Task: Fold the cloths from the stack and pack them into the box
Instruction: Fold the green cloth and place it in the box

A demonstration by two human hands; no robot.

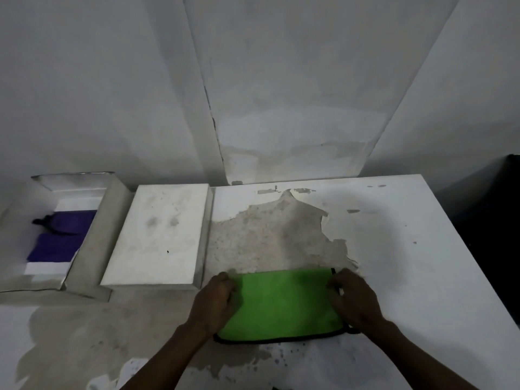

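Left hand (215,301) and right hand (353,298) pinch side edges of green cloth (281,302); soft, light, limp; grip corners, not middle.

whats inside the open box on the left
The box holds purple cloth, apparently folded, lying on a white bottom, with a dark bit at its left edge. Anything beneath the cloth is covered.

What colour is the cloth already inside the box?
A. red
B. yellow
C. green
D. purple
D: the open box on the left holds a purple cloth, while the green cloth lies on the table under the left hand and right hand.
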